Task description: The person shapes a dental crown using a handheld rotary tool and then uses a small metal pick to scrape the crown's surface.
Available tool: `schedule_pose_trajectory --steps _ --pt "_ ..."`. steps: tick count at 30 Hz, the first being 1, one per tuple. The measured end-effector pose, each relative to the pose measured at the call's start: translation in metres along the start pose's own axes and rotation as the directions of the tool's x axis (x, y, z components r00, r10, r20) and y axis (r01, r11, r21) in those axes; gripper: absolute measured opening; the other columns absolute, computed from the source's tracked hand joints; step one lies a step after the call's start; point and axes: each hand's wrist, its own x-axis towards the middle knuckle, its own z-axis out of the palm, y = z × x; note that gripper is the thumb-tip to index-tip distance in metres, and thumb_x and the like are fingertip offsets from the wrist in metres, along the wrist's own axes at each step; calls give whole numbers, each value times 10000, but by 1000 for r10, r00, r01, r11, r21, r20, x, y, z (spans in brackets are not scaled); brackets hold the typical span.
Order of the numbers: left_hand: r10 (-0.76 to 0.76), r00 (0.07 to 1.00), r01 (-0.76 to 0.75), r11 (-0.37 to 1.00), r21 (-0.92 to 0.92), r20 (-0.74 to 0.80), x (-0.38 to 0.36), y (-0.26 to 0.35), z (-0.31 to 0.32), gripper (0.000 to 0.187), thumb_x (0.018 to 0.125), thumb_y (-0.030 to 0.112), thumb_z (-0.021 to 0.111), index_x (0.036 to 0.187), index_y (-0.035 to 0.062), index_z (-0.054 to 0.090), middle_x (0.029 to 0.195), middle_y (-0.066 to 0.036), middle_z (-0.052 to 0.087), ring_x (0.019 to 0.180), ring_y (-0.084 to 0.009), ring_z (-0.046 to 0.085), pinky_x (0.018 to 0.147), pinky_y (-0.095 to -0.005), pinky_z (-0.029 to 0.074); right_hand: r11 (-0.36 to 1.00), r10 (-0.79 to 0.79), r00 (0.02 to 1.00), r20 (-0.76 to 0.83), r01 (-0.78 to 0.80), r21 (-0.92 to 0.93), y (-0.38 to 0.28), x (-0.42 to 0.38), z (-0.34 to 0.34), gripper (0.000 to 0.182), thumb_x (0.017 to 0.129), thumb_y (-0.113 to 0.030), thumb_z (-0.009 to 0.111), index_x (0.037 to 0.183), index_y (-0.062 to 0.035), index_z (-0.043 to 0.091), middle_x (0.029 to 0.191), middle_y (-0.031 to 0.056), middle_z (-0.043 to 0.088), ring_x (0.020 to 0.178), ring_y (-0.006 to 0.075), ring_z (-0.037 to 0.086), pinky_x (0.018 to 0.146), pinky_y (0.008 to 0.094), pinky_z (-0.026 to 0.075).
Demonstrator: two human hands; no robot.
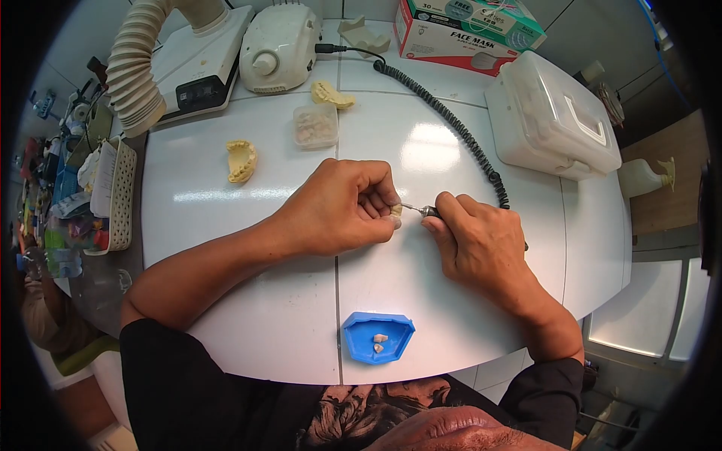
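Between the thumb and forefinger of my left hand [342,207] is pinched a small cream-coloured piece [395,211], tooth-like in size; most of it is covered by the fingertips. My right hand [477,237] is wrapped round a dental handpiece [430,212]. Its thin bur points left and meets or nearly meets the piece. From the handpiece a black coiled cord [459,124] runs up to a white control box [278,49]. Nearer my body, a blue tray [377,317] holds two small tooth-coloured pieces [380,342].
A yellowish dental cast [241,161] lies left, another cast [332,95] farther back beside a clear small box [315,126]. A ribbed hose [134,68] hangs at upper left. A white case [553,116] and face mask boxes [466,34] stand at back right; a basket [120,199] stands left.
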Motion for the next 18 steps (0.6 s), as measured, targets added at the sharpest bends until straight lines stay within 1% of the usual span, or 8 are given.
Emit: schedule_pose_trajectory --steps 9,12,18 --pt "12 1000 -12 1000 3 5 0 -1 0 206 927 76 861 1028 -26 714 928 -13 714 803 -28 633 719 -190 542 1000 -3 1000 3 3 12 0 1 0 274 1099 -291 685 936 -85 607 700 81 588 581 328 631 521 464 458" --pt "8 1000 -8 1000 0 4 0 -1 -1 203 926 74 859 1027 -26 714 929 -13 714 801 -28 629 718 -190 540 1000 -19 1000 -9 18 -18 2 1 1 277 1065 -332 734 955 -94 645 696 67 611 544 303 647 486 446 497" --pt "2 1000 -2 1000 -3 5 0 0 0 194 927 71 853 1025 -24 715 929 -10 711 802 -27 625 719 -189 537 1000 -24 1000 -5 24 -13 3 1 1 270 1062 -326 740 961 -94 646 699 67 614 547 305 648 487 445 496"
